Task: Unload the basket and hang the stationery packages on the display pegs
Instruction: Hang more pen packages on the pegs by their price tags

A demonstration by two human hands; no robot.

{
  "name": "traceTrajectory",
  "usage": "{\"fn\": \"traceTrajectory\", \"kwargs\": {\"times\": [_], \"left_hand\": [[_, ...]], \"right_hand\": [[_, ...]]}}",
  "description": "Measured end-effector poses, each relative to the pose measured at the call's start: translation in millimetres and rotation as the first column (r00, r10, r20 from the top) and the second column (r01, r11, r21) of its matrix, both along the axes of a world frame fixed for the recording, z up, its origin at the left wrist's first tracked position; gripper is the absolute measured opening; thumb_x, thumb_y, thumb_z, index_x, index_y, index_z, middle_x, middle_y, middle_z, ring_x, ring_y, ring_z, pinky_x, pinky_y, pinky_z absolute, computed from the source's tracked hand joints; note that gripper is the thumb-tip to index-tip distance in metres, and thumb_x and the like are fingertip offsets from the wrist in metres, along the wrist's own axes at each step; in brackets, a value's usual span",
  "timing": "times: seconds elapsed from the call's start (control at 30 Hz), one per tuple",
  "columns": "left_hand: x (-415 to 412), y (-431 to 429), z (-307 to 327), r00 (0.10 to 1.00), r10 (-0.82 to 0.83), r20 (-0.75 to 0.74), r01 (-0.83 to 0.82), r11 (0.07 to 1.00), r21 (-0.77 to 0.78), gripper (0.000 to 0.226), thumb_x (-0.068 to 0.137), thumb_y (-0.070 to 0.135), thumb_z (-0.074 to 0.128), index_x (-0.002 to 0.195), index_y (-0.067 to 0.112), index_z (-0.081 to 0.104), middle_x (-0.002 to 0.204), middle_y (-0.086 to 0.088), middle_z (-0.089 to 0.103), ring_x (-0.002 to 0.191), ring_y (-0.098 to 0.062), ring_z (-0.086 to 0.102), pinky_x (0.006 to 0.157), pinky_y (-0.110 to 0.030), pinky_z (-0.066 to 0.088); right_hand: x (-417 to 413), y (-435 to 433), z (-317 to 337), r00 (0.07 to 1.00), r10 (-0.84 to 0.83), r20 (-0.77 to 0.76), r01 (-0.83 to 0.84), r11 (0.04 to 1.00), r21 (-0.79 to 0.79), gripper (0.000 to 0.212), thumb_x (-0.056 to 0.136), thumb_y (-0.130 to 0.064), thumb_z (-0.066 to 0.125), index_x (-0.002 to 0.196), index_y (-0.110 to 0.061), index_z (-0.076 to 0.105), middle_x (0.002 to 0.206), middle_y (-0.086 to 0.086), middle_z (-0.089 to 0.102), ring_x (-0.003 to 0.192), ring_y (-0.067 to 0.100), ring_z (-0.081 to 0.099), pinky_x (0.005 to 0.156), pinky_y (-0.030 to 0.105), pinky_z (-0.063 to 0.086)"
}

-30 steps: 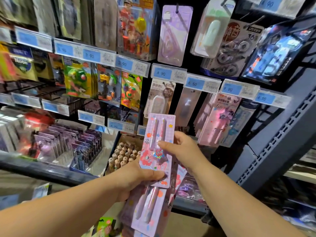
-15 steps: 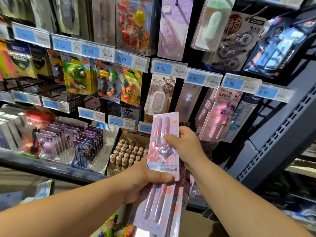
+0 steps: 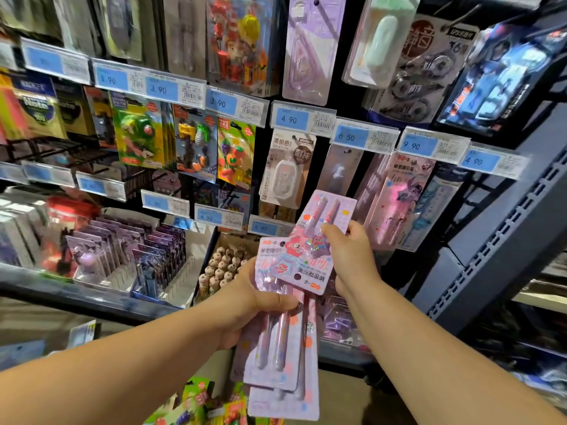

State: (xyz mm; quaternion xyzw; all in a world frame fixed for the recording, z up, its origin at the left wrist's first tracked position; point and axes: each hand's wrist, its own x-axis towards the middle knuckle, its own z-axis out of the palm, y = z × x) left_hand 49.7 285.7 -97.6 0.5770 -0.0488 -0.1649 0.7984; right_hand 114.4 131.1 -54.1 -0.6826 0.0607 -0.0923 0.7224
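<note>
Plainly, left grip (image 3: pixel 248 305) round the pen-pack stack (image 3: pixel 276 357), right grip (image 3: pixel 352 259) on one pack (image 3: pixel 310 246), near a box (image 3: pixel 234 239) of round-headed sticks (image 3: pixel 221 268).

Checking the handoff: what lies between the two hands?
Head view: one pink pen package, pinched by the right hand, overlapping the top of the stack the left hand grips.
</note>
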Motion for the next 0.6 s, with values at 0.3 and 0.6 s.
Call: {"fn": "traceTrajectory", "kwargs": {"times": [0.3,0.6], "left_hand": [[15,27,5,0.989,0.142,-0.045,-0.141,0.990,0.015,0.075,0.056,-0.007,0.083,0.122,0.013,0.054,0.101,-0.024,0.071,0.080,-0.037,0.070,0.076,-0.060,0.055],[21,29,-1,0.982,0.183,-0.038,-0.183,0.983,0.017,0.084,0.051,0.005,0.085,0.128,0.012,0.050,0.096,-0.017,0.073,0.079,-0.033,0.071,0.068,-0.051,0.057]], "right_hand": [[-3,-37,23,0.993,0.110,-0.049,-0.119,0.952,-0.281,0.048,0.098,-0.027,0.057,0.142,-0.027,0.038,0.109,-0.009,0.056,0.085,0.004,0.061,0.073,0.019,0.055],[-8,-45,17,0.918,0.349,-0.187,-0.387,0.892,-0.233,0.049,0.086,-0.002,0.068,0.132,-0.010,0.053,0.100,0.000,0.065,0.070,0.006,0.069,0.062,0.014,0.052]]}}
